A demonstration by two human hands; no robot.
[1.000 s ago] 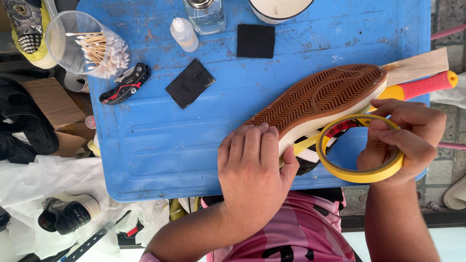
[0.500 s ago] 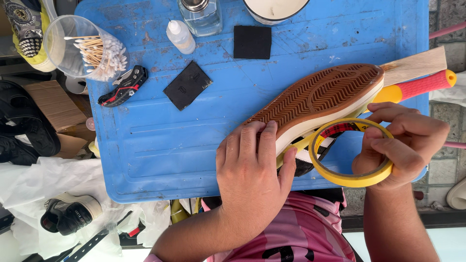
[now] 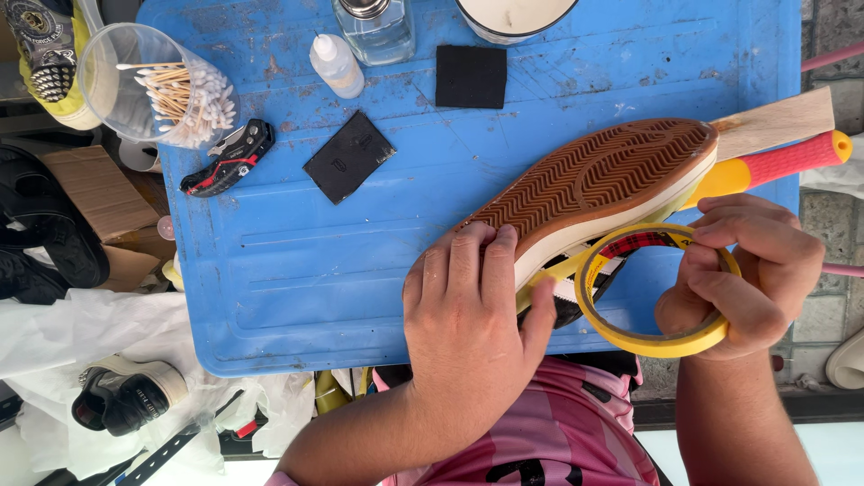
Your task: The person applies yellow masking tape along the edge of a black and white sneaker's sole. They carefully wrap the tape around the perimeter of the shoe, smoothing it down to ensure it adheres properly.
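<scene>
Both hands are on the job: left hand (image 3: 472,324) is pressed flat, fingers together, on the heel end of the upturned sneaker (image 3: 594,193), thumb pinning a yellow strip against its pale sidewall. Well left of the sneaker, a clear cup of cotton swabs (image 3: 166,90), then a red-and-black folding knife (image 3: 229,157) and a black square pad (image 3: 349,156); above it, a small white dropper bottle (image 3: 336,65), a glass bottle (image 3: 373,27) and a second black pad (image 3: 471,76). All sit on the blue plastic tabletop (image 3: 297,279). The sneaker lies sole-up, brown herringbone tread showing, propped across a red-and-yellow handle (image 3: 792,160). Just right of its heel, right hand (image 3: 747,279) is closed around the yellow masking tape roll (image 3: 652,288), strip running back to the sidewall. My read: taping has barely begun, with most of the sidewall bare.
</scene>
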